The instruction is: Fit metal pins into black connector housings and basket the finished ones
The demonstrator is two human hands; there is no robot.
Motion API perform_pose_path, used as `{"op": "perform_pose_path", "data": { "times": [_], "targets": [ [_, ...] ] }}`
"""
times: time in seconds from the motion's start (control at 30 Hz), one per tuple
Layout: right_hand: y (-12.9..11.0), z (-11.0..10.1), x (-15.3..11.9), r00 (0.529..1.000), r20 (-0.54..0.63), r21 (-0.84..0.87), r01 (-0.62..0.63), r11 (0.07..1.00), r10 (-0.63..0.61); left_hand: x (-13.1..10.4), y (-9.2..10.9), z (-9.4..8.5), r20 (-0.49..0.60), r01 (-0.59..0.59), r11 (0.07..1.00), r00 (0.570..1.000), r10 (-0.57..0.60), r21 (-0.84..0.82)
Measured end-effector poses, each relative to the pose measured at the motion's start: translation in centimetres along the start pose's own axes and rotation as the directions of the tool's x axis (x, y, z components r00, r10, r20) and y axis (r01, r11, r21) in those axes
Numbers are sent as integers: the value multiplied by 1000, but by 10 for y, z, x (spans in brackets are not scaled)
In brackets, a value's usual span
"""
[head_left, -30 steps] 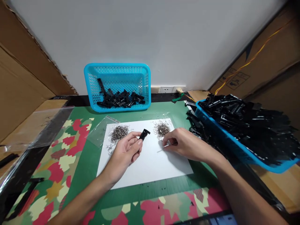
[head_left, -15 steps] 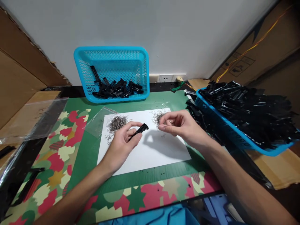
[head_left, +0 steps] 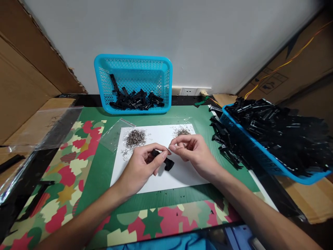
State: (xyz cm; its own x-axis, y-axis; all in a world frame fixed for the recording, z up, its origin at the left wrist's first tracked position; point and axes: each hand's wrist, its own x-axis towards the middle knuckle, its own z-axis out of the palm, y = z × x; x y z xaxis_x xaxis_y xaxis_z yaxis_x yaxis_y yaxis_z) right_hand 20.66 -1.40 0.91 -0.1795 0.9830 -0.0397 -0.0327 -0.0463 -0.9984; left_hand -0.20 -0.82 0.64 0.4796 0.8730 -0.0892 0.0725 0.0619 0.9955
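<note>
Worktop paper (head_left: pixel 182 173): left hand (head_left: pixel 142 166) grips black clip (head_left: pixel 162 160), right hand (head_left: pixel 194 152) pinches spring; basket (head_left: pixel 135 62) few done, many left.

small assembly workbench, parts baskets (head_left: pixel 260 158), cardboard boxes (head_left: pixel 23 86)

We see the left hand (head_left: pixel 142 166) pinching a black clip (head_left: pixel 163 160) over the white sheet (head_left: pixel 161 173), and the right hand (head_left: pixel 194 152) meeting it, fingertips pinched on something too small to tell. Two piles of springs (head_left: pixel 135 137) lie on the sheet's far side. A blue basket (head_left: pixel 132 62) stands far, and a bin (head_left: pixel 262 163) heaped with black parts sits right.
</note>
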Motion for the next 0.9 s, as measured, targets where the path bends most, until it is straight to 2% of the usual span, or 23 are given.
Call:
{"op": "perform_pose_path", "data": {
  "times": [0.2, 0.43, 0.67, 0.8, 0.9],
  "targets": [
    [5, -1, -1, 1000, 17, -77, -20, 997, 22, -2, -3, -2, -33, 5, 1000, 999, -4, 23],
    [0, 0, -5, 994, 67, -322, 99, 942, -82, -1, -7, -2, 13, 37, 998, 999, -37, -56],
    [-1, -2, -6, 990, 10, -270, 136, 953, -139, -2, -8, 0, 64, 94, 974, 995, -82, -206],
    [1, 0, -7, 972, -28, -397, 204, 895, -234, -2, -8, 2, 98, 136, 958, 989, -114, -254],
    [3, 2, -8, 952, -1, -487, 267, 831, -307, -1, -10, 2, 97, 126, 962, 990, -106, -240]
  ]
}}
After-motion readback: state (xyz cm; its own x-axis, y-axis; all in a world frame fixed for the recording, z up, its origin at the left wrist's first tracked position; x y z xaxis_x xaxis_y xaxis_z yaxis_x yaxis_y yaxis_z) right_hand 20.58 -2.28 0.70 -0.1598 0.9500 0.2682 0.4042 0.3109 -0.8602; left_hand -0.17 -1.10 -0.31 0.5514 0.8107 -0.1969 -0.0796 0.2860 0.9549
